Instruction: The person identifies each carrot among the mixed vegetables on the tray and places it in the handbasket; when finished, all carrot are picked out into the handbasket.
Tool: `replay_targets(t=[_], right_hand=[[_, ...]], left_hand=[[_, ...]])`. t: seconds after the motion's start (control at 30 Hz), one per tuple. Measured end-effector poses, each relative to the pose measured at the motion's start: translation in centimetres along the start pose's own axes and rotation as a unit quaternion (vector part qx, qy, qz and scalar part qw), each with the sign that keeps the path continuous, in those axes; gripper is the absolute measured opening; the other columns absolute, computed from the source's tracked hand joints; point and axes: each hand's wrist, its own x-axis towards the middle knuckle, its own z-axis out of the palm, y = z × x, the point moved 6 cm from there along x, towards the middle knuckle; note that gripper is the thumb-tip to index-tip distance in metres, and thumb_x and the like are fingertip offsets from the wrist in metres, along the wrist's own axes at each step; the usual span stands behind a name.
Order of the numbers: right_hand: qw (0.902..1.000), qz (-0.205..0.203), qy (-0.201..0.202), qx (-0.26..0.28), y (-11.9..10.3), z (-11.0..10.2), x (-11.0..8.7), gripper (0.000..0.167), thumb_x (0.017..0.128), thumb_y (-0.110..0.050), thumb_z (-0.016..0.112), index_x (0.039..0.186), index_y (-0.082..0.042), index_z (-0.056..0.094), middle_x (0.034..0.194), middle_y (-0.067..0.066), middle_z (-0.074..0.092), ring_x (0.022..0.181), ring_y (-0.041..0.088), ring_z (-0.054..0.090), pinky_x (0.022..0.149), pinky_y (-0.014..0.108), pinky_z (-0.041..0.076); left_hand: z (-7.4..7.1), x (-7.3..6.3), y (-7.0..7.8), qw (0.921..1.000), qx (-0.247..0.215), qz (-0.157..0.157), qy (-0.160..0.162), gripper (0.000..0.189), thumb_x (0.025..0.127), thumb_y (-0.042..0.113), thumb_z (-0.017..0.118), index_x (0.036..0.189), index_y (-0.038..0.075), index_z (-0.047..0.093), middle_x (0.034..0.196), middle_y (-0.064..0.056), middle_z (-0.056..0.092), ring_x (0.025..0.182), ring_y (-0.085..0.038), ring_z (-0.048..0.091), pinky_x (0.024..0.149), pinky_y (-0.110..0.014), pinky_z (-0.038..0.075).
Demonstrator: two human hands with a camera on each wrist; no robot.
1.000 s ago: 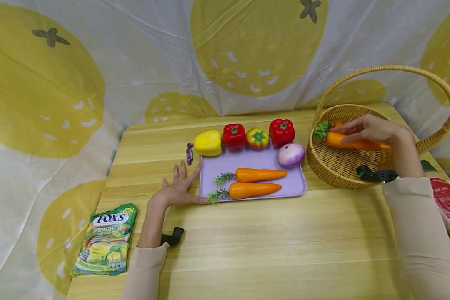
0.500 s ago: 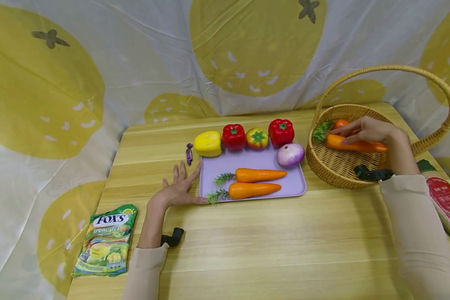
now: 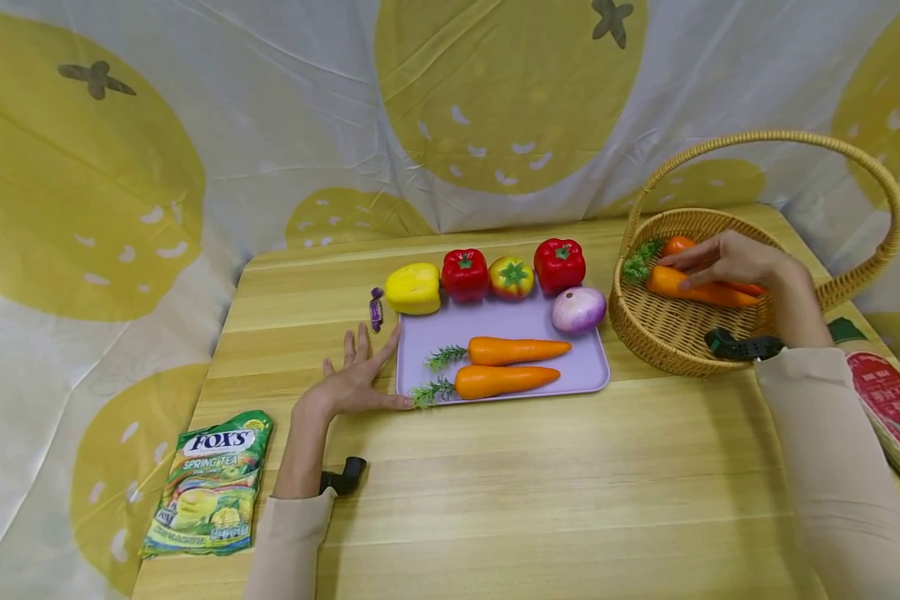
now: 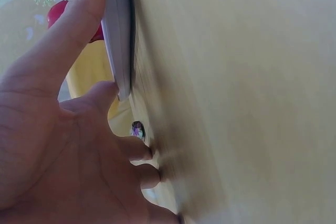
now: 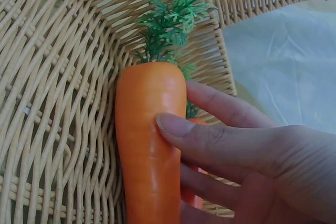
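My right hand (image 3: 742,258) reaches into the wicker basket (image 3: 648,346) and pinches an orange carrot (image 5: 152,145) with a green leafy top, thumb on one side and fingers on the other. Behind it in the basket, a second carrot (image 3: 678,244) is partly hidden by the hand. Left of the basket lies a lilac tray (image 3: 495,321) bearing two carrots (image 3: 510,380). My left hand (image 3: 348,387) is spread on the table, its thumb and index finger touching the tray's left edge; its palm shows in the left wrist view.
Along the tray's back sit a yellow pepper (image 3: 412,289), two red peppers (image 3: 465,276), a red-yellow fruit (image 3: 512,277) and an onion (image 3: 579,310). A purple-wrapped candy (image 3: 376,310) and a Fox's candy bag (image 3: 208,487) lie left. The basket's tall handle (image 3: 780,137) arches over the right hand.
The right hand has shifted slightly left inside the basket with its carrot, and more of the carrot behind shows. The left hand stays put at the tray.
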Motion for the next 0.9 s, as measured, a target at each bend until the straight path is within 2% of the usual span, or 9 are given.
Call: replay_targets(t=[0.1,0.23,0.33,0.47,0.63,0.73,0.9], right_hand=[[0.9998,-0.002,0.016,-0.015,0.1,-0.1,0.0,0.048,0.09,-0.022,0.082,0.135,-0.01,0.069,0.132,0.018,0.07,0.097,-0.018,0.055,0.082,0.003,0.04],[0.9988,0.0,0.031,-0.038,0.2,-0.3,-0.1,0.047,0.089,-0.029,0.083,0.133,-0.014,0.072,0.137,0.016,0.068,0.102,-0.021,0.044,0.083,0.004,0.036],[0.9986,-0.003,0.035,-0.041,0.1,-0.4,-0.1,0.046,0.089,-0.029,0.083,0.132,-0.015,0.073,0.137,0.016,0.068,0.103,-0.02,0.045,0.083,0.004,0.036],[0.9986,-0.008,0.037,-0.037,0.0,-0.4,-0.1,0.045,0.089,-0.027,0.084,0.131,-0.013,0.073,0.135,0.017,0.069,0.102,-0.015,0.048,0.081,0.004,0.038],[0.9992,-0.001,0.032,-0.026,0.2,-0.4,-0.1,0.046,0.089,-0.026,0.083,0.132,-0.011,0.072,0.137,0.018,0.067,0.101,-0.021,0.047,0.081,0.003,0.039],[0.9993,0.013,0.03,-0.017,0.6,-0.4,-0.3,0.049,0.089,-0.028,0.083,0.134,-0.01,0.071,0.139,0.018,0.066,0.1,-0.022,0.047,0.08,0.003,0.041],[0.9993,0.022,0.03,-0.008,1.2,-0.5,-0.4,0.052,0.09,-0.029,0.083,0.135,-0.008,0.069,0.141,0.02,0.064,0.098,-0.021,0.049,0.079,0.006,0.043]], left_hand=[[0.1,0.2,-0.3,1.0,-0.005,0.005,0.002,0.124,0.075,0.076,0.076,0.162,0.048,-0.009,0.165,-0.017,-0.039,0.153,-0.041,-0.036,0.11,-0.084,-0.018],[0.3,0.4,-0.5,0.9999,-0.009,0.014,0.006,0.125,0.076,0.074,0.077,0.163,0.046,-0.008,0.164,-0.019,-0.039,0.152,-0.044,-0.036,0.106,-0.087,-0.018],[0.3,0.4,-0.6,0.9998,-0.001,0.013,0.013,0.125,0.074,0.077,0.076,0.163,0.048,-0.008,0.165,-0.018,-0.038,0.153,-0.043,-0.035,0.107,-0.087,-0.017],[-0.1,-0.3,0.3,0.9999,-0.009,0.012,0.005,0.125,0.075,0.074,0.078,0.164,0.045,-0.006,0.165,-0.02,-0.037,0.153,-0.044,-0.035,0.107,-0.085,-0.019],[-0.4,-0.8,0.9,0.9999,-0.003,0.01,0.0,0.123,0.08,0.069,0.077,0.165,0.039,-0.006,0.165,-0.024,-0.034,0.153,-0.046,-0.033,0.11,-0.084,-0.018],[-0.5,-0.9,1.1,1.0,0.005,0.004,-0.003,0.12,0.084,0.062,0.078,0.166,0.034,-0.005,0.166,-0.025,-0.033,0.154,-0.046,-0.032,0.111,-0.084,-0.016],[-0.5,-0.8,1.0,0.9999,0.014,0.001,-0.003,0.119,0.085,0.059,0.078,0.167,0.032,-0.005,0.166,-0.026,-0.032,0.154,-0.047,-0.031,0.112,-0.084,-0.014]])
